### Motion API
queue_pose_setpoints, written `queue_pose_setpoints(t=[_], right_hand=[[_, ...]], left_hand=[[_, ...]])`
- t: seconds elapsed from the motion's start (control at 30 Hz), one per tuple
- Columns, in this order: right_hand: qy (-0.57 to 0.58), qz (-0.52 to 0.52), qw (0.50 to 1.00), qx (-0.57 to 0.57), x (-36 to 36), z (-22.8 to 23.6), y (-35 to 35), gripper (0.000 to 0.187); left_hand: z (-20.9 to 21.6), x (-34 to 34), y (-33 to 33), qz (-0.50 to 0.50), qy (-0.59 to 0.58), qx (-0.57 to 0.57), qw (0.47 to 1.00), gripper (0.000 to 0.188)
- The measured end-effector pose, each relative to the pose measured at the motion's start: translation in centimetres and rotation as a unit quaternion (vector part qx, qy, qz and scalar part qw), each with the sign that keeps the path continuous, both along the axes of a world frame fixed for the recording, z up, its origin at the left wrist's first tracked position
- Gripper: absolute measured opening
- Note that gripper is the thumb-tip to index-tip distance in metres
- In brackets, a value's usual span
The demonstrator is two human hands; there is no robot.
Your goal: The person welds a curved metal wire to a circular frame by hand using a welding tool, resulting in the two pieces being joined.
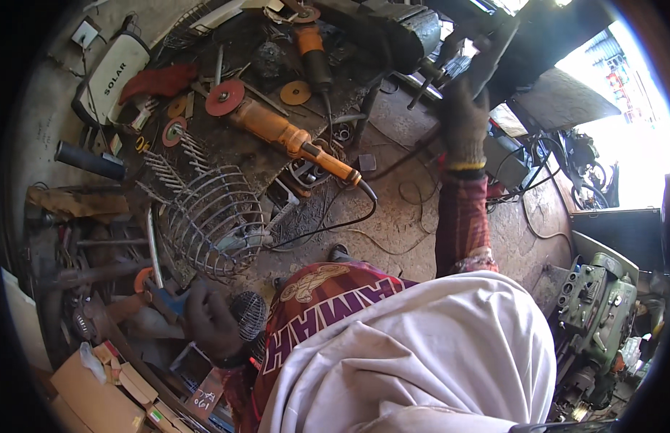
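Observation:
My right hand (465,126), in a dark work glove, is raised at the upper right. Its fingers close round a long, flat, pale metal strip (499,54) that slants up beside dark machinery. At the lower left, my gloved left hand (211,321) hangs with loosely bent fingers, and nothing shows between them. Close to its fingertips lies a blue and orange tool (165,299), partly hidden. A basket-like frame of curved metal rods (218,216) stands just beyond this hand. On the dark bench, an orange angle grinder (270,131) bears a red disc (225,98).
A second orange grinder (313,54) lies farther back, near a loose tan disc (295,92). Black cable (371,206) droops off the bench toward the floor. Cardboard boxes (97,390) sit at lower left. A greenish engine block (598,299) stands at right.

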State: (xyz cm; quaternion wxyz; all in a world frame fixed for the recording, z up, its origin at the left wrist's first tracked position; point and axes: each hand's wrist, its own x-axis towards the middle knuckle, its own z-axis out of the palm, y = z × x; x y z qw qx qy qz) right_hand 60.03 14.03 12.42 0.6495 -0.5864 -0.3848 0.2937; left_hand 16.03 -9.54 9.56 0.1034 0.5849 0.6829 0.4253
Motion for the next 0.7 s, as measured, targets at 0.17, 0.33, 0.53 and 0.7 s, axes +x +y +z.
queue_pose_setpoints(t=[0.17, 0.33, 0.53, 0.7], right_hand=[[0.300, 0.300, 0.903, 0.065, -2.9, -5.2, -6.2, 0.046], [0.347, 0.387, 0.853, 0.047, -6.5, -6.2, -12.6, 0.060], [0.147, 0.351, 0.919, -0.103, -7.3, -4.9, -18.8, 0.082], [0.093, 0.270, 0.949, -0.132, -8.3, -7.1, -22.0, 0.107]], left_hand=[[2.3, 7.8, 7.5, -0.367, -0.085, -0.049, 0.925, 0.028], [3.1, 13.5, 11.2, -0.450, -0.274, -0.039, 0.849, 0.031], [1.2, 15.9, 10.3, -0.475, -0.458, -0.148, 0.737, 0.022], [-0.3, 17.7, 9.4, -0.460, -0.347, -0.177, 0.798, 0.021]])
